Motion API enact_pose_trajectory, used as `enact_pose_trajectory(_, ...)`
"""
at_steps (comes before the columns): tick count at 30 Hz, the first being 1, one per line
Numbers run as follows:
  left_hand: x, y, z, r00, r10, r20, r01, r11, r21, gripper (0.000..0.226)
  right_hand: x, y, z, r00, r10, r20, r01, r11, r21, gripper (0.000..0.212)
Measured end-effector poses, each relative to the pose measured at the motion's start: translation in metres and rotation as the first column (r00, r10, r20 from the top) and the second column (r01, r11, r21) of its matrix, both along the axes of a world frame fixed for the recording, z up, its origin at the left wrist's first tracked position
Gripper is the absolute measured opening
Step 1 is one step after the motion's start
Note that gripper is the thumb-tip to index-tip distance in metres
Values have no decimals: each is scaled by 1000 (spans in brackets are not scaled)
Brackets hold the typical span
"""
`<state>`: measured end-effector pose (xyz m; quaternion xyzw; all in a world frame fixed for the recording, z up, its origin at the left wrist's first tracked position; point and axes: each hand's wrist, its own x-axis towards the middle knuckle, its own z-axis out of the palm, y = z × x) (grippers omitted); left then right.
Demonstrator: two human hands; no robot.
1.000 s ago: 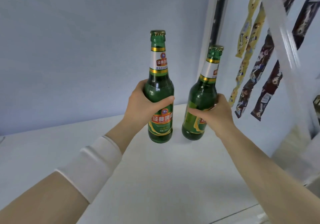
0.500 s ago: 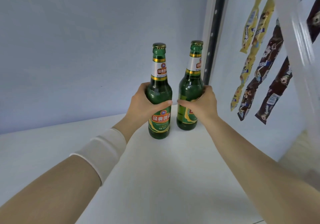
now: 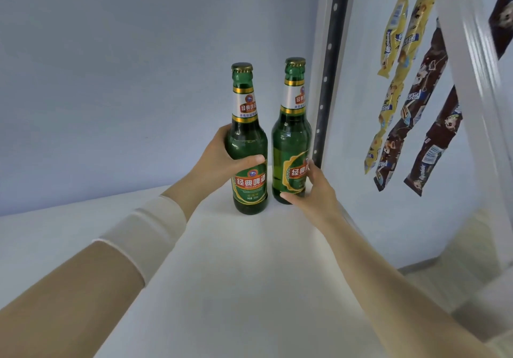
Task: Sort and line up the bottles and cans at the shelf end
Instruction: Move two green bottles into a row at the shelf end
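Two green glass beer bottles with red and gold labels stand upright, close side by side, at the far right end of the white shelf (image 3: 222, 274). My left hand (image 3: 222, 160) is wrapped around the body of the left bottle (image 3: 248, 141). The right bottle (image 3: 291, 141) stands beside the upright post, slightly farther back. My right hand (image 3: 311, 191) is low at that bottle's base, fingers spread and touching its lower label, the grip loosened.
A black perforated shelf upright (image 3: 329, 66) stands just right of the bottles. Yellow and brown snack packets (image 3: 397, 102) hang on the white panel beyond it. A white bar (image 3: 472, 80) crosses the upper right. The blue back wall (image 3: 125, 80) closes the shelf behind.
The right bottle went from tilted in the air to standing upright on the shelf by the post. My right hand slid down from its body to its base. The left bottle stayed gripped.
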<state>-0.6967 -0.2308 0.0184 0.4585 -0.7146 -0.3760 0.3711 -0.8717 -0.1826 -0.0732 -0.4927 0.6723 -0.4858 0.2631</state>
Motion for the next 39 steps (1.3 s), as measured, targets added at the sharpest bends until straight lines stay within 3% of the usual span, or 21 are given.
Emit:
enact_pose_trajectory(3,4,-1,16,998,38,-45,-42,993,-107,79,0,-8,-2,1000,-27,6,27,1000,-6,77)
enact_pose_trajectory(9,-1,-7,34,997,49,57,-36,977,-211,48,8,-17,-7,988,-151,-30,149,987,-57,78)
enact_pose_trajectory(29,-12,-21,26,998,53,45,-40,969,-243,49,3,-24,0,981,-106,-164,109,994,12,79)
enact_pose_trajectory(32,-12,-19,19,999,6,46,4,977,-213,58,4,-20,4,979,-96,-178,105,993,47,81)
enact_pose_trajectory(36,-3,-10,-2,996,-9,85,17,996,-89,79,5,-8,7,941,-78,-328,139,976,166,86)
enact_pose_trajectory(39,18,9,-29,955,61,290,-44,997,-62,78,12,15,6,798,13,-602,217,926,308,84)
